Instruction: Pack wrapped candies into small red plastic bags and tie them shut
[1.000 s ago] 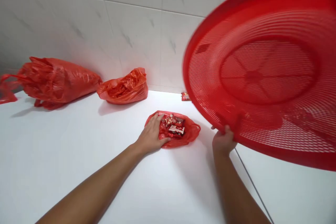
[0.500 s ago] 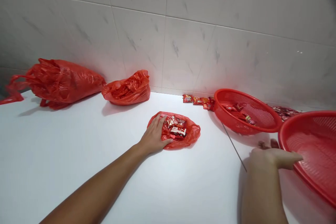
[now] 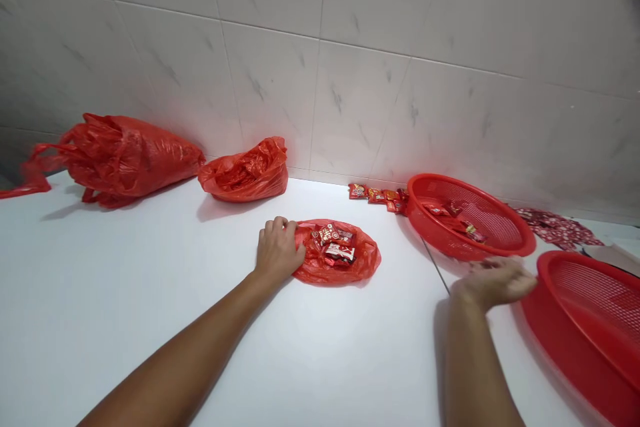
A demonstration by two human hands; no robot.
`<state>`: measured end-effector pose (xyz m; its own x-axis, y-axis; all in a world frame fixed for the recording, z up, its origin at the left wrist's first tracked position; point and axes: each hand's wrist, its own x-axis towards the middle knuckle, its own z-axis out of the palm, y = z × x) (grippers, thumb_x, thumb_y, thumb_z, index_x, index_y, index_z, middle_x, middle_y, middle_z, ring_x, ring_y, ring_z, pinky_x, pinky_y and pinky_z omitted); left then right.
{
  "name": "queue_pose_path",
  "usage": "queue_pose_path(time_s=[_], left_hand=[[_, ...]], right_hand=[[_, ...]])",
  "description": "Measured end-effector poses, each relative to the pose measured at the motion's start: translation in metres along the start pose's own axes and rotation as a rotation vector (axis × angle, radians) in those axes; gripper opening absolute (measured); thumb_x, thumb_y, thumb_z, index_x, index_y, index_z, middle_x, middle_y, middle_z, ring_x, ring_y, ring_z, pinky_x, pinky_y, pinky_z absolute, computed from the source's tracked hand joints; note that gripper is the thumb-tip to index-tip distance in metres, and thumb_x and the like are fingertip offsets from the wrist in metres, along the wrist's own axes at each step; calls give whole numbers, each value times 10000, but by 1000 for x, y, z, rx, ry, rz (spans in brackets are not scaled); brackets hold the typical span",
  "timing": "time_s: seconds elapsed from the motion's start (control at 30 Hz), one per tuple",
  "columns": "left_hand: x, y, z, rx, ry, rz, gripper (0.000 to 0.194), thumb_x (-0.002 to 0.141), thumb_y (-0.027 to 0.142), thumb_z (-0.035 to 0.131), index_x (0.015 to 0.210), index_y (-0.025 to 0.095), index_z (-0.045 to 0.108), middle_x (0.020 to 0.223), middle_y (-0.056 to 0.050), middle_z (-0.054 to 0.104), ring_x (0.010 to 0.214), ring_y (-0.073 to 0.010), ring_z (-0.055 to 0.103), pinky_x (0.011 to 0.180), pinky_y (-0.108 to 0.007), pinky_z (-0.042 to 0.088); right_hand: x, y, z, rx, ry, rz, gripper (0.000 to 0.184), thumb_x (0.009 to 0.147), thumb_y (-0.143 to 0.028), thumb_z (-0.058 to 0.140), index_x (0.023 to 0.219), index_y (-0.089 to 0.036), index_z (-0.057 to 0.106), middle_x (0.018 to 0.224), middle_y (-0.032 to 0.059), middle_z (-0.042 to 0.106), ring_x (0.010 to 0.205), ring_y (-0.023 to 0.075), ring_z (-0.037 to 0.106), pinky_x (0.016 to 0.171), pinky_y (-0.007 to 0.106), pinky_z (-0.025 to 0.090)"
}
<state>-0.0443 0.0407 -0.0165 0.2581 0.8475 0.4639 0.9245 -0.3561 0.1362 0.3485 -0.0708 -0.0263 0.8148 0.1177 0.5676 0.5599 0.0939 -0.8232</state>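
My left hand [image 3: 278,248] has its fingers curled at the left edge of a flattened red plastic bag [image 3: 367,260], gripping that edge. Inside the bag's open mouth lie several small red and white wrapped packets [image 3: 340,253]. Over on the right, my right hand [image 3: 497,280] is bent at the wrist, between two red plastic baskets. Motion blurs its fingers, and whether they hold anything is unclear. The farther basket [image 3: 423,227] contains a few red packets [image 3: 455,213]. No contents show in the visible part of the nearer basket [image 3: 555,333].
Several red packets [image 3: 377,195] lie beside the farther basket. A thin rod [image 3: 435,263] extends from under it. Two crumpled red bags, one large [image 3: 150,157] and one smaller [image 3: 267,177], rest near the tiled wall [image 3: 270,80]. A patterned red cloth [image 3: 560,227] lies behind the baskets.
My left hand has slid left from over the packets to the bag's edge, its fingers curling. My right hand has moved left, off the nearer basket, which now sits lower and shows more outer wall.
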Motion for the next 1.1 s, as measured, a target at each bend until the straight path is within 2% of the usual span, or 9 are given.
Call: queue_pose_path(time_s=[0.03,0.17,0.23,0.33,0.47,0.57,0.73,0.93,1.1], left_hand=[[0,-3,2,9,-26,-7,282,846,269,647,1108,180,702,1162,-145,600,1086,-342,549,916,-465,461],[1,-11,11,-66,-60,-16,222,888,369,664,1005,206,757,1168,-139,587,1090,-338,543,935,-472,458],[1,-11,14,-142,-48,-8,226,884,403,700,989,217,776,1156,-135,595,1098,-348,537,940,-488,453],[-1,-12,17,-227,-24,-6,103,861,306,732,921,241,785,1137,-111,614,1092,-333,539,928,-472,452],[-1,-12,20,-289,38,-56,82,901,232,669,854,230,736,1095,-99,623,1066,-303,551,907,-443,455],[0,-10,20,-350,102,-104,118,961,235,579,875,212,658,1017,-89,623,999,-277,564,895,-430,459],[0,-6,11,-471,174,-145,187,1036,260,413,883,231,516,899,-44,632,892,-240,575,861,-403,459],[-7,2,1,-609,213,-178,255,1051,313,364,856,241,513,886,-48,688,889,-243,594,901,-418,453],[9,19,-25,-1126,100,-207,62,948,286,557,968,236,526,884,-26,758,887,-223,686,864,-377,489]], right_hand=[[-16,-14,7,57,13,-4,311,998,-556,262,949,-294,421,754,-1,426,587,226,483,532,377,456],[-78,-69,35,-5,-661,-307,353,909,-554,616,1036,-225,596,973,83,661,818,239,638,791,386,549],[-94,-89,48,-317,-884,-364,420,901,-533,657,1150,-196,628,1156,146,676,1007,281,654,864,385,533],[-88,-107,64,-778,-1154,-311,250,894,-391,693,1025,-178,696,1054,163,723,999,311,678,793,367,502],[-47,-130,72,-834,-1315,-296,136,842,-284,732,751,-193,689,766,85,721,710,223,669,627,298,418],[-18,-152,64,-704,-1285,-277,228,885,-402,696,750,-217,696,703,33,699,630,191,624,561,286,381],[4,-174,46,-286,-1056,-150,379,799,-586,776,715,-219,729,667,7,677,593,186,588,530,291,388],[1,-183,42,179,-584,165,211,746,-426,872,809,-229,829,893,50,793,908,252,730,853,355,564],[2,-180,53,507,-523,266,310,791,-494,852,912,-210,823,1007,89,805,1019,284,756,922,432,607]])
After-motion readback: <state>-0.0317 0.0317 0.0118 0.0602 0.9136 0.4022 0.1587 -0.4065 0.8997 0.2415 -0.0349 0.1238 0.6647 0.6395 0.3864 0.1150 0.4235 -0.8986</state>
